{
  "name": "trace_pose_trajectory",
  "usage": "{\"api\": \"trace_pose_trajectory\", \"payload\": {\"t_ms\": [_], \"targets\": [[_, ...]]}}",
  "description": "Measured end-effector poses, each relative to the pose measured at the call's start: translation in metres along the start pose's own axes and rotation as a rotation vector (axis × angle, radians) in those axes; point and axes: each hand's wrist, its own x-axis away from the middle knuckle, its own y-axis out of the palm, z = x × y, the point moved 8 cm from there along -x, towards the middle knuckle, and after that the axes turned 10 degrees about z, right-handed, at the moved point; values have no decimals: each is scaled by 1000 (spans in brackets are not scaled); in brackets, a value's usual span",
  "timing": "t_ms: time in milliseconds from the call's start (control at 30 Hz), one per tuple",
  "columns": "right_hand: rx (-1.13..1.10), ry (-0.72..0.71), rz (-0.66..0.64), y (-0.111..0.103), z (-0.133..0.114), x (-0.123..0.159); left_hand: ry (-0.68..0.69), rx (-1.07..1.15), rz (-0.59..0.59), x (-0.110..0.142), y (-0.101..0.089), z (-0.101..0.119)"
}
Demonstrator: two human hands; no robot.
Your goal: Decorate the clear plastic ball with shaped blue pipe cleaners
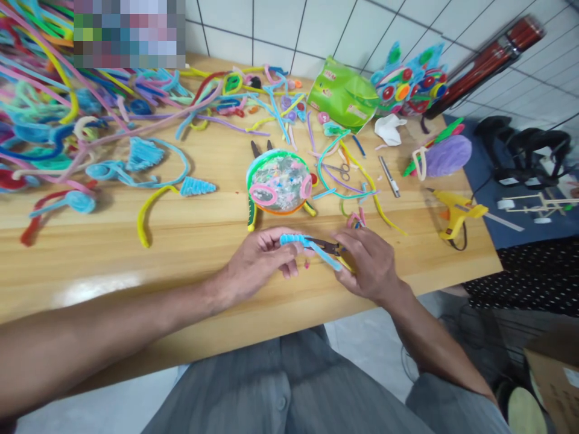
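Observation:
Between the fingers of my left hand (260,262) is a light blue pipe cleaner (325,255), wound into a tight coil at one end with a straight tail pointing toward my right hand. My right hand (368,259) is closed round a pair of pliers (323,245) with yellow on the handle. The dark jaws reach to the coiled end of the pipe cleaner; whether they pinch it I cannot tell. Just beyond my hands sits a round ornament (280,181) with a green and orange rim, pink ovals and striped yellow-green legs.
Heaps of coloured pipe cleaners (40,108) cover the left and back. At right lie a yellow glue gun (459,214), a utility knife (389,176), small scissors (341,171) and a purple oval piece (447,155). A green packet (342,96) stands by the tiled wall.

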Motion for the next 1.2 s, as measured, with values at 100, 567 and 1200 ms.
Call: {"api": "trace_pose_trajectory", "payload": {"t_ms": [100, 567, 1200], "targets": [[51, 56, -8, -20, 18, 20, -10, 32, 1, 1, 0, 0], [376, 631, 112, -72, 187, 87, 143, -115, 29, 7, 2, 14], [-249, -10, 171, -6, -40, -37, 236, -253, -37, 14, 4, 7]]}}
